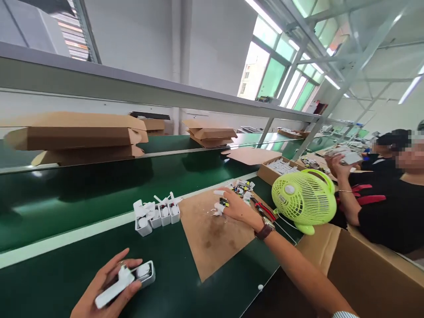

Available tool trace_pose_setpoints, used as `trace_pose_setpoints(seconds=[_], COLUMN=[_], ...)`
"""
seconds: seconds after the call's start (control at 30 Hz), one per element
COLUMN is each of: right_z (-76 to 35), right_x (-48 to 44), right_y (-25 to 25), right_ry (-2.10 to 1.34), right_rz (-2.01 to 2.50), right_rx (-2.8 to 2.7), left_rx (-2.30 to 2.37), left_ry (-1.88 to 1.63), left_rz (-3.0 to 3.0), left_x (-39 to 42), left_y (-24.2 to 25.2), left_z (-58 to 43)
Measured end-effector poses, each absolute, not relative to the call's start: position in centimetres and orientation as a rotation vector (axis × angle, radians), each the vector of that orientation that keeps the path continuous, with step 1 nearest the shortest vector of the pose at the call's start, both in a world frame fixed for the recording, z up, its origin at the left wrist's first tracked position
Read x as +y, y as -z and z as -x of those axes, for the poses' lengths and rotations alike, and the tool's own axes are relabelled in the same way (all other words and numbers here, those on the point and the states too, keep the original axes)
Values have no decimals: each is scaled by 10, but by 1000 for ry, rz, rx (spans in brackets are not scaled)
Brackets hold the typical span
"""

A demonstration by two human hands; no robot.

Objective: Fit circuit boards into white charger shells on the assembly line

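My left hand point(107, 287) is closed around a white plastic housing point(150, 277), an open case with a rounded white part inside. A white flat piece point(112, 292) lies across the same hand. My right hand point(236, 206), with white coverings on its fingertips and a watch on the wrist, pinches a small black and yellow electronic part point(224, 202) above a brown cardboard sheet point(207, 238). Just beyond it lies a pile of small electronic parts point(242, 187). Several white housings point(159, 216) stand in a row left of the sheet.
Red-handled pliers point(266, 211) lie beside a green fan point(303, 198). An open box of white pieces point(281, 168) stands behind. Folded cartons point(79, 137) lie at the far left. Another person point(374, 194) sits at right, near a large cardboard box point(364, 269).
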State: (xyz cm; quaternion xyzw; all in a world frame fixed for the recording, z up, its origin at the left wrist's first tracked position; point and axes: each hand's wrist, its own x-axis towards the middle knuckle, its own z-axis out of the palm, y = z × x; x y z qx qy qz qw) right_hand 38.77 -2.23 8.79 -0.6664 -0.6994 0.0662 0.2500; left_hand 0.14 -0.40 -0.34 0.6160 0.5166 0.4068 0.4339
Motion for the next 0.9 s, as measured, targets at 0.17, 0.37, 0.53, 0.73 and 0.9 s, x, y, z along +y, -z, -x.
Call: trace_pose_setpoints(seconds=[0.17,0.37,0.53,0.73,0.9], right_z=[-305,-223,-217,-225,-218], right_x=[-27,-20,-19,-25,-28], right_y=[-74,-32,-14,-15,-7], right_ry=[-336,-412,-251,-295,-377], right_rz=[1219,882,825,845,925], right_rx=[-2270,-2432,-2319,-2211,-2274], left_rx=[1069,992,957,937,986], left_ry=[-1011,-1048,-1044,-1155,-1274], left_rz=[-1401,-1475,-1597,-1715,-1889], left_x=[-5,-9,-10,-14,-12], left_y=[-8,-1,-5,3,0], left_z=[1,12,13,10,6])
